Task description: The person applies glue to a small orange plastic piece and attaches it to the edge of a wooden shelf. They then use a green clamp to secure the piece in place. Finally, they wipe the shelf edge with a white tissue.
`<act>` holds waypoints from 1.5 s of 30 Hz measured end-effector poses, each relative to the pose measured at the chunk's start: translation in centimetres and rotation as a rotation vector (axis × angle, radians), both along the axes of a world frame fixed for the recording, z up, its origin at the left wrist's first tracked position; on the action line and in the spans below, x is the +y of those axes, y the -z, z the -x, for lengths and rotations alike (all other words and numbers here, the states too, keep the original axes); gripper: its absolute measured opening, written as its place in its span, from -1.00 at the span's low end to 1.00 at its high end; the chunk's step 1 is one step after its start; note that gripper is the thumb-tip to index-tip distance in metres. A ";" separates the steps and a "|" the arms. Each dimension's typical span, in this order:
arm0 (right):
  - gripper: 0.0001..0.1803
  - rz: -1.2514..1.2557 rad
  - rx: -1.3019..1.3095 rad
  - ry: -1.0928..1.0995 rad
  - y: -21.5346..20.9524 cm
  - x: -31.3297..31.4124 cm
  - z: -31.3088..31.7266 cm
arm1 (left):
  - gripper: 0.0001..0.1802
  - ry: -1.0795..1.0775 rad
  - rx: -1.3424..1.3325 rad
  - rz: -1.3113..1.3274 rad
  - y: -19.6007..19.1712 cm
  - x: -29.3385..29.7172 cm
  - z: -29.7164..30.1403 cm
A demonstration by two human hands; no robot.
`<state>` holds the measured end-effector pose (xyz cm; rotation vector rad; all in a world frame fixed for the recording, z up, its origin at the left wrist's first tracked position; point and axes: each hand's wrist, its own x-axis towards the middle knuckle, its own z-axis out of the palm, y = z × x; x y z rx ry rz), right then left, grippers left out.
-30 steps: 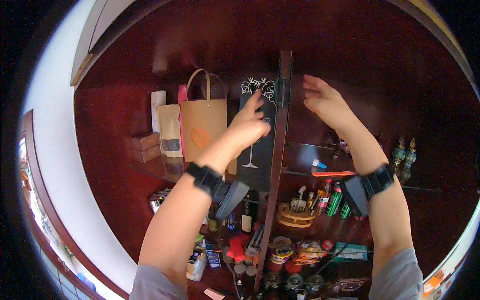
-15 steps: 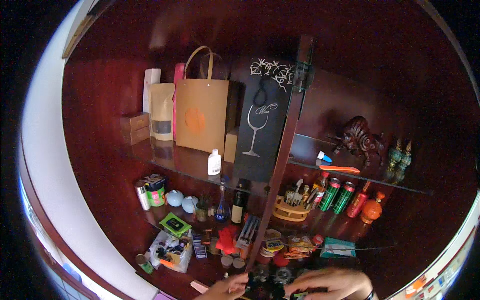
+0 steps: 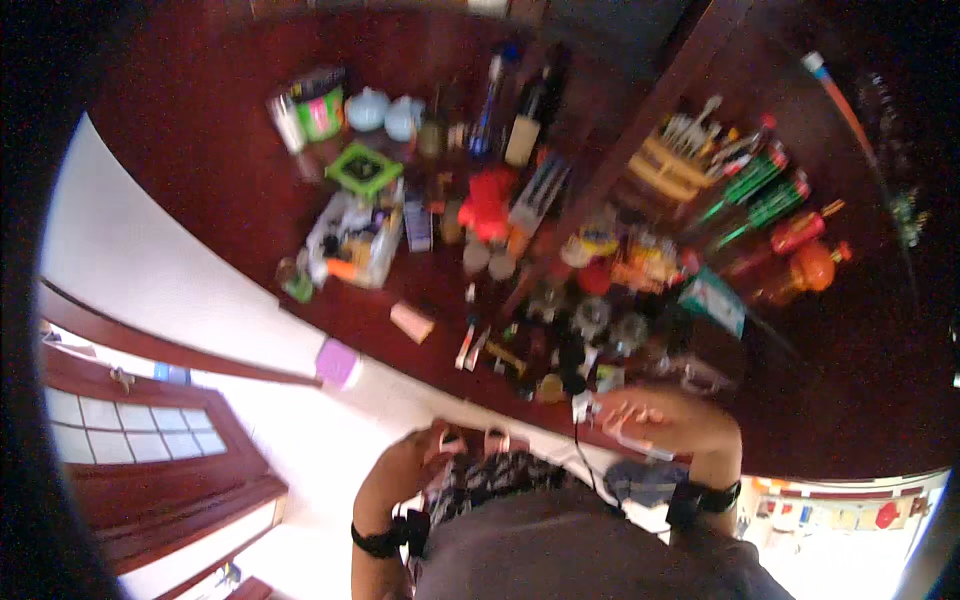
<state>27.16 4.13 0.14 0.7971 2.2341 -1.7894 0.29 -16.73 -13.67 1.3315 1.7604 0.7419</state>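
My right hand (image 3: 655, 418) is at the front edge of the dark red-brown shelf, its fingers curled inward. A pale, thin-edged thing shows along its underside, too blurred to name. Just left of its fingertips is a small white plug-like piece (image 3: 583, 407), with a dark cable (image 3: 583, 450) hanging below it; whether the hand touches it, I cannot tell. My left hand (image 3: 412, 458) is low, off the shelf, in front of my body, its fingers smeared and partly hidden. Near the right hand lie several clear glass pieces (image 3: 591, 316) and dark small items.
On the shelf stand a green wipes pack (image 3: 363, 169), a plastic bag of small items (image 3: 355, 240), red cloth-like packaging (image 3: 487, 203), green cans (image 3: 765, 215), a wooden holder (image 3: 668, 170) and an orange bottle (image 3: 812, 267). An upright post (image 3: 640, 130) divides the cabinet.
The view has tilted down, so the upper shelf has mostly left the picture and my body and forearms show. My left hand has drawn back from the shelf toward my body.
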 end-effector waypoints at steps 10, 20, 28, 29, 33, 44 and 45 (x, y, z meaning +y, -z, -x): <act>-0.66 0.029 -0.440 0.228 20.0 4.3 -7.4 | -0.58 0.019 -0.086 0.261 1.0 -0.8 -3.7; -0.63 0.400 -0.601 0.524 26.2 0.3 -8.5 | -0.57 -0.003 -0.139 0.318 2.1 -0.7 -3.8; -0.63 0.408 -0.565 0.592 27.3 -1.3 -7.9 | -0.60 0.040 -0.106 0.374 2.6 0.4 -3.4; -0.64 0.342 -0.580 0.594 27.1 -1.8 -7.8 | -0.63 0.045 -0.081 0.357 2.5 0.6 -3.4; -0.66 0.386 -0.585 0.499 26.3 -2.8 -8.6 | -0.67 0.141 -0.169 0.424 2.5 1.4 -3.2; -0.58 0.540 -0.337 1.007 29.5 -3.1 -13.1 | -0.45 0.127 -0.185 0.256 3.8 2.3 -5.0; -0.60 0.584 -0.201 1.096 30.3 -2.6 -13.8 | -0.57 0.103 -0.193 0.318 3.4 2.5 -5.1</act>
